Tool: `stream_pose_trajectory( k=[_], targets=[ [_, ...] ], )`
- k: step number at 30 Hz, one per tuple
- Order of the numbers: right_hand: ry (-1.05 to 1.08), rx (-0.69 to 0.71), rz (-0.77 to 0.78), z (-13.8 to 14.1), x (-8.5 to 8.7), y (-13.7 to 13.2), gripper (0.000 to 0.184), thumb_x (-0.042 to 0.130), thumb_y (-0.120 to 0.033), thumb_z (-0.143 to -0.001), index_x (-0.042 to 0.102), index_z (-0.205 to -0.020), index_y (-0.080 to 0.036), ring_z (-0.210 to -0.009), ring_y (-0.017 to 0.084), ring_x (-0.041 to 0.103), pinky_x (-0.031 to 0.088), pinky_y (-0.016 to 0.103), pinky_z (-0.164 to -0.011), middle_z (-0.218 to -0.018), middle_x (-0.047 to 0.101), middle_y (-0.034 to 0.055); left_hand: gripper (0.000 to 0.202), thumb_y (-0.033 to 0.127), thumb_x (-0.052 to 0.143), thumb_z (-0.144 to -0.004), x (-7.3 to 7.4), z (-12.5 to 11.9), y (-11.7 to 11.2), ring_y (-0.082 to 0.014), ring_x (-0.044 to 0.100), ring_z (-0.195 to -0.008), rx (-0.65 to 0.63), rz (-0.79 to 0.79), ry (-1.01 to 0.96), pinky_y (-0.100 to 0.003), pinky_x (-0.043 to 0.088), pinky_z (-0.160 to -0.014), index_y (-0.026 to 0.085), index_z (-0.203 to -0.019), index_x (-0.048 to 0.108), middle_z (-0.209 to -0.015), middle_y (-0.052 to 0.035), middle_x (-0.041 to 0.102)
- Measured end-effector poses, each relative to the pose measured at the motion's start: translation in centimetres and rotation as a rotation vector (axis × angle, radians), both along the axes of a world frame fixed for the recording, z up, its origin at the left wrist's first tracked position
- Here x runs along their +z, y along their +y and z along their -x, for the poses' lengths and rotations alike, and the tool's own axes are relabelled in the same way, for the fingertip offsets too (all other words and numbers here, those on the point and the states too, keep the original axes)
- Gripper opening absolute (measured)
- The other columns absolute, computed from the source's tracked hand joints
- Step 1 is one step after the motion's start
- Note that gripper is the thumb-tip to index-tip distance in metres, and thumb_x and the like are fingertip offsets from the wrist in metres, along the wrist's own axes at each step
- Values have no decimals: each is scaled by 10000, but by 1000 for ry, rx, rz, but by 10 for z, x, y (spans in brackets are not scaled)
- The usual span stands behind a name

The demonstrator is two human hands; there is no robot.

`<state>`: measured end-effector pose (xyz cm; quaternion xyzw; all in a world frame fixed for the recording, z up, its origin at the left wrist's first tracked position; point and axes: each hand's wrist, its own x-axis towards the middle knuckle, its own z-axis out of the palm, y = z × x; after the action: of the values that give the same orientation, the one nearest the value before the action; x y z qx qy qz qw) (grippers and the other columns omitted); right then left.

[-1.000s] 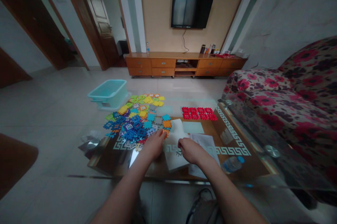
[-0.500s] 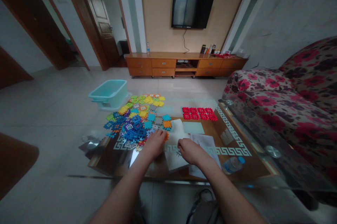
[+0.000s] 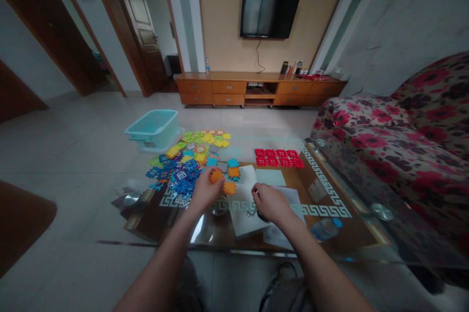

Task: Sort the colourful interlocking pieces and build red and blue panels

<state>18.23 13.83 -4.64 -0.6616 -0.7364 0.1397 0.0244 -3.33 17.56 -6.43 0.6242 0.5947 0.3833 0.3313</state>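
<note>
Orange piece (image 3: 216, 176) now shows, pinched between thumb and fingers of the left hand (image 3: 205, 188), at the right edge of the pile (image 3: 187, 168); half a second ago that hand hid it. Reads as one piece singled out. Second orange piece (image 3: 230, 188), now uncovered, just right of the pile on the worktop (image 3: 222, 235). Right hand (image 3: 271, 201) farther right, curled; contents, if any, can't tell.

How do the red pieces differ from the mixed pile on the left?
The red pieces are one color; the mixed pile shows blue, yellow, green and orange.
The red pieces form two neat rows; the mixed pile is jumbled and overlapping.
The mixed pile covers more area than the red pieces.
Both have jagged-edged pieces.
</note>
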Motion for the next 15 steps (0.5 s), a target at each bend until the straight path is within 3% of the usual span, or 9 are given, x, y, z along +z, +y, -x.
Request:
stream_pose_trajectory(
  k=[2, 7, 9, 12, 15],
  targets=[
    [48, -20, 3, 1, 0, 0, 279, 413, -247, -957, 675, -997, -159, -938, 249, 662, 397, 305, -756, -1029, 715, 140, 323, 297, 622, -808, 0, 5, -4, -227, 656, -903, -28, 60, -64, -370, 527, -820, 183, -1109, 645, -1013, -78, 705],
    [401, 75, 27, 8, -1, 0, 234, 467, -235, -936, 685, -972, -158, -882, 184, 646, 410, 252, -754, -976, 726, 88, 352, 220, 551, -835, -3, 3, -21, -244, 638, -1069, -411, 140, -32, -398, 489, -952, 194, -1166, 666, -1198, -105, 687],
    [529, 120, 55, 11, -1, -1, 201, 510, -238, -914, 689, -962, -158, -826, 172, 640, 419, 246, -721, -936, 727, 71, 396, 163, 544, -812, -3, -1, -27, -241, 613, -1124, -494, 106, 29, -397, 449, -1007, 205, -1192, 650, -1228, -98, 674],
    [606, 136, 109, 14, -3, -2, 156, 565, -239, -877, 693, -903, -153, -744, 162, 621, 417, 244, -668, -846, 718, 56, 424, 148, 578, -776, -2, -8, -32, -220, 647, -997, -536, 110, 32, -358, 496, -903, 215, -1194, 603, -1119, -78, 692],
    [638, 118, 110, 13, -4, 1, 164, 560, -242, -874, 689, -827, -153, -712, 154, 596, 406, 243, -640, -789, 698, 48, 412, 168, 639, -744, -2, -13, -34, -189, 658, -824, -490, 189, -97, -309, 517, -746, 210, -1147, 566, -953, -44, 690]
  ],
)
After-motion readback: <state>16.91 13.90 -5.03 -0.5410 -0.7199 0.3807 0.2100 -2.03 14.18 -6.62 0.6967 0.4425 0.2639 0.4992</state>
